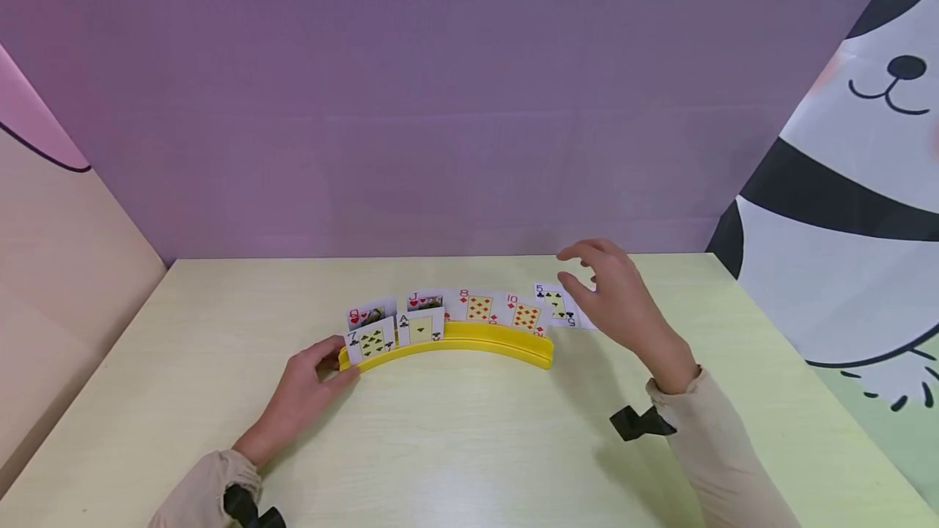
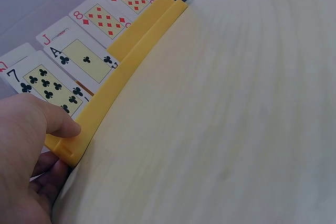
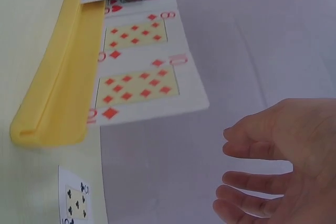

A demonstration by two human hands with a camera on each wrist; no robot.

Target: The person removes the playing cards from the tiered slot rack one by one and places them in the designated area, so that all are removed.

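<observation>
A curved yellow card holder stands on the table. My left hand grips its left end, thumb in front and fingers behind. In its front slot stand the seven of clubs and ace of clubs. Behind them are a red queen, the jack of hearts, eight of diamonds and ten of diamonds. My right hand hovers past the holder's right end, fingers loosely bent and apart, holding nothing. Near it the five of clubs lies on the table, partly hidden in the head view.
The pale wooden table meets a purple backdrop at its far edge. A panda picture covers the right-hand wall. Black straps cross both sleeves.
</observation>
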